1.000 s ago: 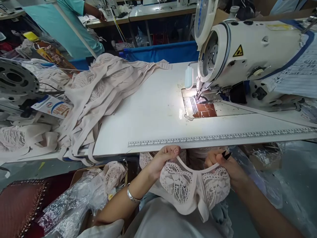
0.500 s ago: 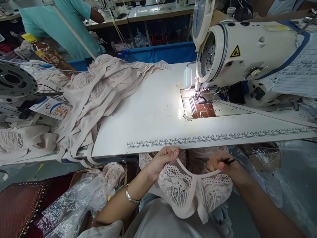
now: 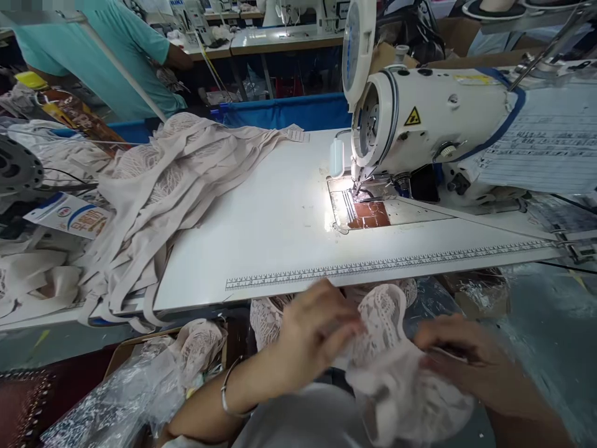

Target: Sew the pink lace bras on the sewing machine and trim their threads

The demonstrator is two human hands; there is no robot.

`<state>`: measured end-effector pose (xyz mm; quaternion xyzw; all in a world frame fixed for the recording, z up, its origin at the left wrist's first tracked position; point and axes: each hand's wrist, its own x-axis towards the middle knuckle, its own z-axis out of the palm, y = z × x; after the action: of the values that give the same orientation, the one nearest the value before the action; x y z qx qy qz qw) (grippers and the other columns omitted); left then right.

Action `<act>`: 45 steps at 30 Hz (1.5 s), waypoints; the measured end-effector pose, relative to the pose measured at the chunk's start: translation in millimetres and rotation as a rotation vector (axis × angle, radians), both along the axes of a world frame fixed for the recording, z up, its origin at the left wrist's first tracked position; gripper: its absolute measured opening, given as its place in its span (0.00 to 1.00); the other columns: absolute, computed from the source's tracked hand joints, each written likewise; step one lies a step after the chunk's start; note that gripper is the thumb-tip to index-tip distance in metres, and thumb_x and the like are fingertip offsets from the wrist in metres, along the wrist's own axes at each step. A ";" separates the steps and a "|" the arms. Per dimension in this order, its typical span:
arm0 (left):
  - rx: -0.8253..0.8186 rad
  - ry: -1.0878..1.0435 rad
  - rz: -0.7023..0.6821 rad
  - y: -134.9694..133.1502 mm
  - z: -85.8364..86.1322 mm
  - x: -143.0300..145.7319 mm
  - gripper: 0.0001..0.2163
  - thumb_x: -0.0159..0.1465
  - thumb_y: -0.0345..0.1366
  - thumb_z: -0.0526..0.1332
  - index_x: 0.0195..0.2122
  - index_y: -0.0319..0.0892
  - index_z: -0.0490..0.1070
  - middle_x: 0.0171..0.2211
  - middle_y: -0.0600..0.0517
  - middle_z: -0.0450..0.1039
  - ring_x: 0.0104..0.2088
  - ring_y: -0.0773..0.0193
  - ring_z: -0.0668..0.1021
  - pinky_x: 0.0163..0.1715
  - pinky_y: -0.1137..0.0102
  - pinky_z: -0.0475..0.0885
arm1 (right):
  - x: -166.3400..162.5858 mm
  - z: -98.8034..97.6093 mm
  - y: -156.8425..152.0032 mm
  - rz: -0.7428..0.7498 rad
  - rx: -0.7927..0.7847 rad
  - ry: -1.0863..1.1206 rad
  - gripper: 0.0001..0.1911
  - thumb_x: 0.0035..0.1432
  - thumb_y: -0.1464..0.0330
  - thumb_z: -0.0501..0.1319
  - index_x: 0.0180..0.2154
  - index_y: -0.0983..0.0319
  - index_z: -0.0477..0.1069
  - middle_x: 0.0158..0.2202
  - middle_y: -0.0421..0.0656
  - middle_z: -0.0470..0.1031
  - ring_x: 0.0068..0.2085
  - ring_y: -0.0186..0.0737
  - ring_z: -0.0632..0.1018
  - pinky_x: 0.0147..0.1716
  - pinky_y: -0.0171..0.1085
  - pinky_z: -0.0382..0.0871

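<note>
A pale pink lace garment (image 3: 392, 367) lies bunched in my lap, below the front edge of the white sewing table (image 3: 261, 242). My left hand (image 3: 312, 330) grips its left side, blurred by motion. On the garment's right side is my right hand (image 3: 459, 361), closed on the fabric and on a thin dark tool that barely shows. The white sewing machine (image 3: 429, 124) stands at the table's right, and its lamp lights the needle plate (image 3: 359, 208).
A heap of pale pink garments (image 3: 153, 186) covers the table's left end. Clear plastic bags with more lace pieces (image 3: 153, 379) sit in a box at lower left. Printed sheets (image 3: 541, 143) hang on the machine. A person in a teal shirt (image 3: 107, 56) works at the far left.
The garment was held spread out flat between both hands; now it is bunched and turned over. Both hands have shifted down and to the right. My view has tilted a little.
</note>
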<state>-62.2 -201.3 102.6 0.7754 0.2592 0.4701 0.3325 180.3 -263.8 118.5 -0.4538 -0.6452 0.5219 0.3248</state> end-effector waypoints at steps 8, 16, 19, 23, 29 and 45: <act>0.090 0.136 -0.002 -23.3 -38.9 22.5 0.09 0.67 0.32 0.65 0.47 0.36 0.72 0.37 0.45 0.78 0.37 0.58 0.77 0.39 0.64 0.75 | -36.0 -31.9 -1.4 -0.185 0.434 -0.296 0.12 0.67 0.70 0.55 0.31 0.60 0.73 0.18 0.35 0.66 0.17 0.30 0.66 0.18 0.32 0.59; -0.187 0.052 0.124 -8.8 -45.8 8.3 0.04 0.63 0.25 0.66 0.36 0.40 0.75 0.31 0.48 0.77 0.34 0.61 0.75 0.32 0.70 0.72 | -24.6 -47.9 2.3 -0.347 0.923 -0.804 0.10 0.66 0.73 0.58 0.33 0.59 0.76 0.30 0.44 0.79 0.29 0.38 0.73 0.26 0.36 0.63; -0.292 0.031 0.122 -9.4 -42.3 5.2 0.03 0.61 0.26 0.67 0.34 0.40 0.76 0.30 0.49 0.76 0.32 0.62 0.74 0.28 0.72 0.69 | -22.3 -61.3 -1.7 -0.410 0.991 -0.894 0.09 0.63 0.75 0.61 0.35 0.58 0.78 0.39 0.45 0.82 0.32 0.39 0.75 0.22 0.35 0.61; -0.348 0.032 0.057 -11.4 -38.2 3.7 0.01 0.64 0.29 0.64 0.35 0.40 0.74 0.37 0.45 0.76 0.36 0.61 0.75 0.26 0.74 0.66 | -24.9 -72.2 -2.0 -0.388 0.954 -0.893 0.11 0.63 0.78 0.59 0.37 0.59 0.78 0.46 0.45 0.82 0.35 0.40 0.77 0.25 0.35 0.66; -0.678 0.054 -0.020 5.1 -31.8 -18.1 0.08 0.69 0.38 0.60 0.35 0.40 0.68 0.23 0.57 0.63 0.22 0.70 0.63 0.23 0.75 0.57 | -3.6 -49.2 -0.3 0.098 0.159 -0.253 0.21 0.70 0.60 0.55 0.25 0.60 0.71 0.26 0.42 0.71 0.23 0.33 0.69 0.22 0.34 0.64; -0.393 -0.102 0.293 7.1 -44.2 -29.4 0.06 0.64 0.38 0.68 0.32 0.42 0.78 0.31 0.50 0.75 0.36 0.61 0.76 0.37 0.68 0.71 | 3.7 -48.6 -0.2 -0.480 0.505 -0.276 0.10 0.62 0.67 0.64 0.28 0.57 0.70 0.30 0.43 0.79 0.23 0.36 0.76 0.20 0.34 0.68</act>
<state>-91.6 -194.2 58.3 0.6254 0.4382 0.4924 0.4176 184.0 -264.0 69.8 -0.5636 -0.6666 0.1892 0.4497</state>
